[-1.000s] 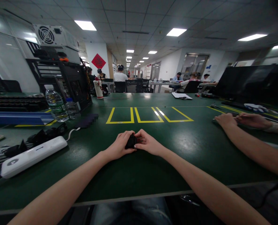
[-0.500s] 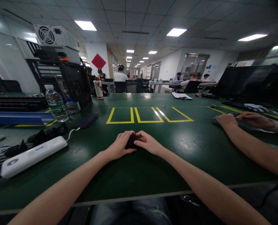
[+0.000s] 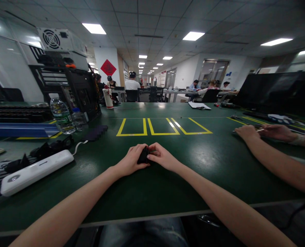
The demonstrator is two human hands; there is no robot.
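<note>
A small black object (image 3: 143,156) sits on the green table between my hands; its kind cannot be made out. My left hand (image 3: 132,160) is wrapped round its left side, thumb toward me. From the right, my right hand (image 3: 162,156) has thumb and fingertips closed against the same object. Fingers cover most of it. The green table (image 3: 152,195) lies under both forearms, and yellow tape outlines (image 3: 163,133) mark its surface just beyond my hands.
At right, a co-worker's hands (image 3: 248,133) hold a thin rod. A white power strip (image 3: 38,171), a water bottle (image 3: 61,115) and a black computer case (image 3: 83,92) stand at left. A clipboard (image 3: 199,105) lies farther back; a dark monitor (image 3: 276,92) is at far right.
My hands and the black object stay almost in place, the right fingers shifting very slightly. The co-worker's hands at right have moved a little.
</note>
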